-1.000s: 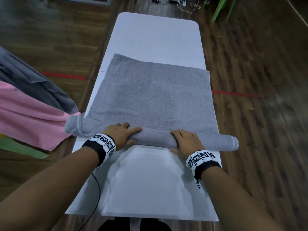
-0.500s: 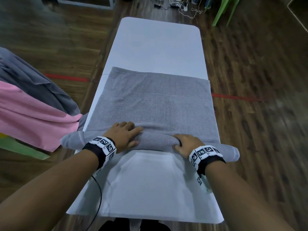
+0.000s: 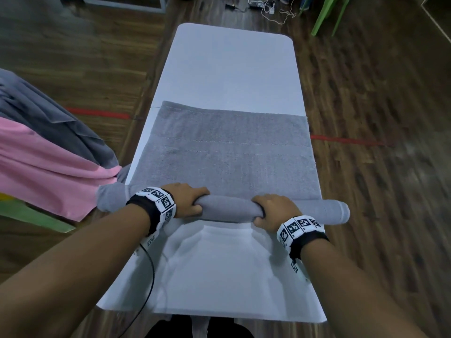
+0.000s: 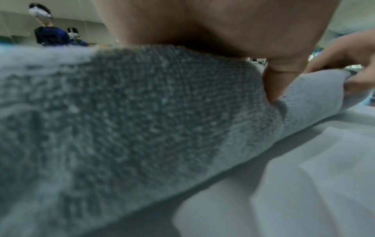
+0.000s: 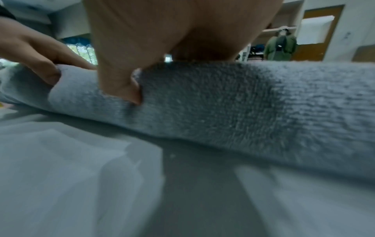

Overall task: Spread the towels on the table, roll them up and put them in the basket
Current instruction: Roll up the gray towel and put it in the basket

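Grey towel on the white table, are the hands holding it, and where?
Yes. Both the left hand and the right hand grip the rolled near part of the grey terry towel, either side of its middle.

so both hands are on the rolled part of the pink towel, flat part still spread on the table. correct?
Not pink: the head view shows the left hand and right hand gripping the roll of the grey towel. Its flat part does lie spread on the table.

Grey towel (image 3: 231, 157) of rough, looped matt terry cloth; tabletop (image 3: 231, 69) covered in smooth, creased white sheeting; floor (image 3: 378, 118) of dark wood planks; pink cloth (image 3: 44, 172) smooth, matt, far left.
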